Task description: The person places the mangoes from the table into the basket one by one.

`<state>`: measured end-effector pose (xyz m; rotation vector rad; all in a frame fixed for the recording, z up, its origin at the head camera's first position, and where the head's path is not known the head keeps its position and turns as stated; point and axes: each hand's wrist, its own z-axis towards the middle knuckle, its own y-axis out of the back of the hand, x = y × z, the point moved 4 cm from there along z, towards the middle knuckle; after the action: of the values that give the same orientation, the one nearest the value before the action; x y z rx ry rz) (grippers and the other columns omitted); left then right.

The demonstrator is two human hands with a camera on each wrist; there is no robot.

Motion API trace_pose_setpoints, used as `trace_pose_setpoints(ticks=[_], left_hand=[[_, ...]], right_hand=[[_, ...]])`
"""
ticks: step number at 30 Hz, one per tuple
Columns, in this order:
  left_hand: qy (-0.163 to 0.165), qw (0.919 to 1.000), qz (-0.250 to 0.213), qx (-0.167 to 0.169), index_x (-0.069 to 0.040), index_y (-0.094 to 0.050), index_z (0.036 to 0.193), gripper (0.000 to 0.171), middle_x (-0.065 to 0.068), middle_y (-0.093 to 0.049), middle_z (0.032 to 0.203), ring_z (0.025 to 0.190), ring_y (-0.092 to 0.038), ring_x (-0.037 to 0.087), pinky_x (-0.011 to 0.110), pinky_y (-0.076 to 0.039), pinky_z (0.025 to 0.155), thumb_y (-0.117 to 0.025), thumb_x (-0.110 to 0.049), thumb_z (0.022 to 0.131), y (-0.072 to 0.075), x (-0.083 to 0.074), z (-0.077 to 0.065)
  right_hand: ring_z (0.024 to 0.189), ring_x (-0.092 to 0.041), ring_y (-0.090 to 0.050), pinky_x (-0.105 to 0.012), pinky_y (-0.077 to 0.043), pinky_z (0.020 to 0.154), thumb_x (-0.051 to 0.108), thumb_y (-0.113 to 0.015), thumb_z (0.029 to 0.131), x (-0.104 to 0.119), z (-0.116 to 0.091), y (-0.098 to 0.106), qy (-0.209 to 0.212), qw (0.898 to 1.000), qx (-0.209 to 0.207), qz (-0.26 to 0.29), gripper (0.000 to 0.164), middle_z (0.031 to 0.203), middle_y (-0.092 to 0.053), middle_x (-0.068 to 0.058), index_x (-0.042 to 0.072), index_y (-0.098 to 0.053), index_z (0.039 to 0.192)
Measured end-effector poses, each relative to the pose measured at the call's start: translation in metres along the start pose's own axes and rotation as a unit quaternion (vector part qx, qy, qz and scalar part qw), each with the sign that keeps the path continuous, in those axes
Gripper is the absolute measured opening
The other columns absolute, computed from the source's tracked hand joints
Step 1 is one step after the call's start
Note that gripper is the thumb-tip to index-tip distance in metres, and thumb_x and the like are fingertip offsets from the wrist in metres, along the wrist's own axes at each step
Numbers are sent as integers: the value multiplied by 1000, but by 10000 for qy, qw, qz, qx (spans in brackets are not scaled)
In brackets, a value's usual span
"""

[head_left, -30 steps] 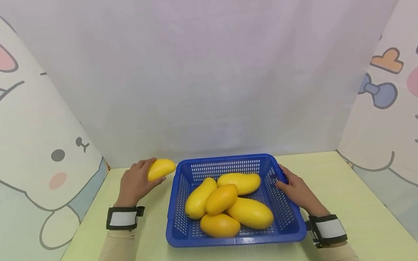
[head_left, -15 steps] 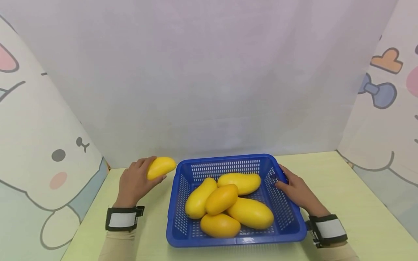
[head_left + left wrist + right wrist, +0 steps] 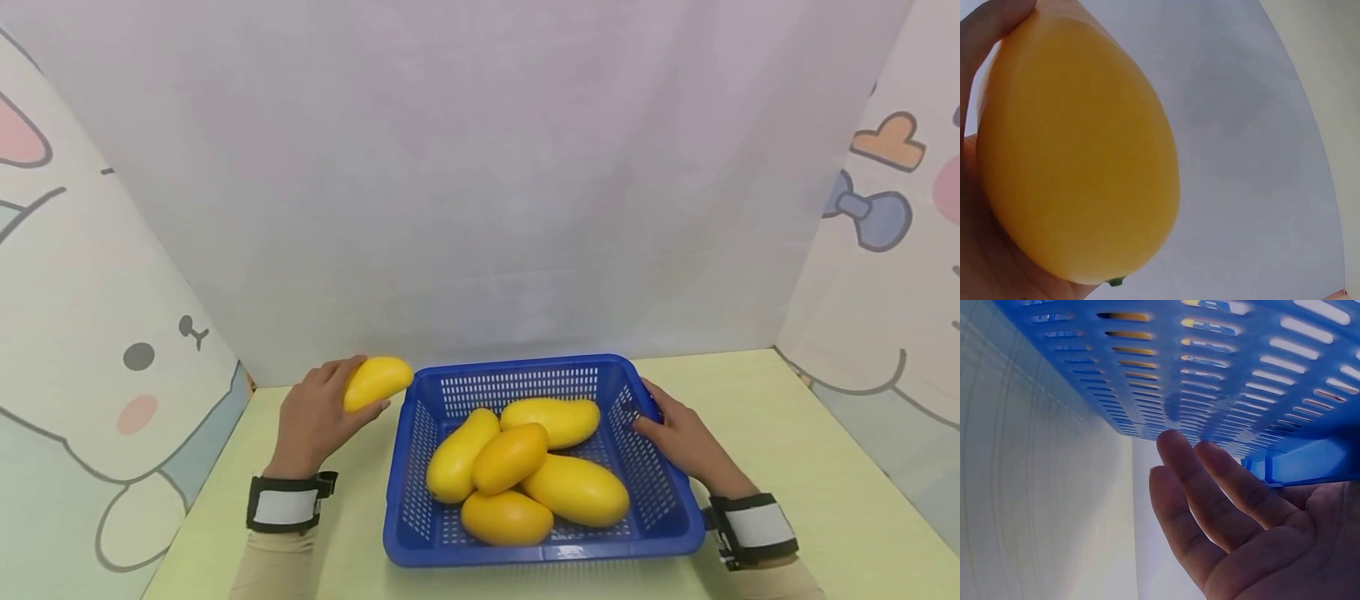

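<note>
My left hand (image 3: pixel 317 414) grips a yellow mango (image 3: pixel 377 382) beside the basket's far left corner; in the left wrist view the mango (image 3: pixel 1082 150) fills the palm, a small green tip at its lower end. The blue plastic basket (image 3: pixel 543 552) stands on the table. Inside it lie several yellow mangoes, one smaller orange-yellow mango (image 3: pixel 510 458) on top of the others. At the basket's right rim my right hand (image 3: pixel 688 440) holds on, thumb inside and fingers outside. From below, the right wrist view shows those fingers (image 3: pixel 1175 506) near the slotted wall (image 3: pixel 1204 375).
The pale yellow-green table (image 3: pixel 795 450) extends on both sides of the basket. A light grey backdrop (image 3: pixel 487 183) rises behind it. Side panels with cartoon drawings (image 3: pixel 97 333) border the table left and right.
My left hand has shifted slightly up and to the right with the mango, closer to the basket's corner. The right hand and the basket look nearly unmoved.
</note>
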<state>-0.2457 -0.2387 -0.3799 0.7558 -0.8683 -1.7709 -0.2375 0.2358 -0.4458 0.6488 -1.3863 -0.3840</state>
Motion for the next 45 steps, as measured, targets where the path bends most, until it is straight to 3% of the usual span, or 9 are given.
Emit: trace_pose_setpoints(ticks=[28, 45], left_hand=[[-275, 9993, -225, -151, -19, -52, 129, 73, 8, -60, 113, 86, -56, 24, 35, -45, 59, -66, -63, 72, 9, -25, 10], [-406, 9986, -332, 0, -20, -51, 130, 75, 6, -60, 114, 83, -55, 20, 31, -44, 58, -66, -64, 72, 11, -38, 13]], right_hand=[[78, -24, -57, -35, -52, 61, 21, -50, 92, -3, 0, -1, -222, 9995, 145, 150, 68, 126, -47, -28, 12, -14, 149], [76, -23, -58, -34, -52, 60, 24, -50, 93, -4, -1, -2, -247, 9995, 145, 150, 67, 126, -47, -27, 14, -14, 149]])
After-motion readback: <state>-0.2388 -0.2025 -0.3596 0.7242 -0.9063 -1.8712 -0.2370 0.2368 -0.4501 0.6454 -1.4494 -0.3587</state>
